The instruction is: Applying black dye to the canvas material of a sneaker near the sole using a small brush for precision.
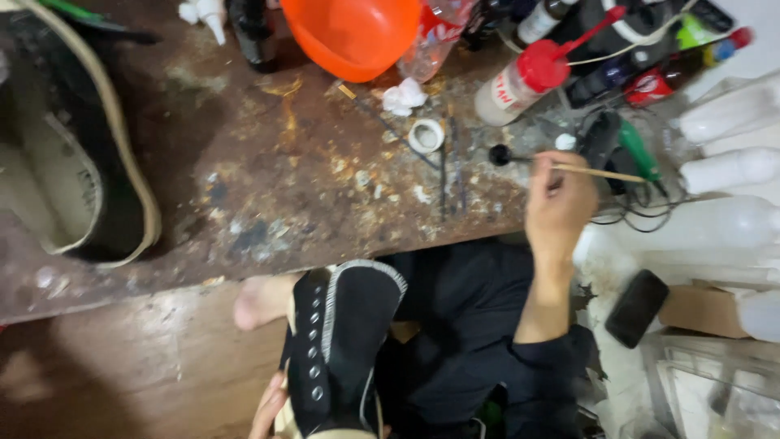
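Observation:
My right hand (pixel 559 203) grips a thin wooden-handled brush (pixel 569 168) whose black round tip (pixel 499 154) hovers over the stained workbench (pixel 268 187), near a small white ring-shaped cap (pixel 426 135). My left hand (pixel 268 409) sits low at the frame's bottom and holds a black high-top shoe (pixel 341 349) with metal eyelets and white stitching, resting over my lap. Only the fingers of the left hand show beside the shoe.
An orange bowl (pixel 353 32) and a white bottle with a red nozzle cap (pixel 520 81) stand at the bench's back. Another dark shoe (pixel 73 162) lies at left. A crumpled tissue (pixel 404 96), cables and a green-handled tool (pixel 635 150), clear bottles and a black phone (pixel 637 307) lie right.

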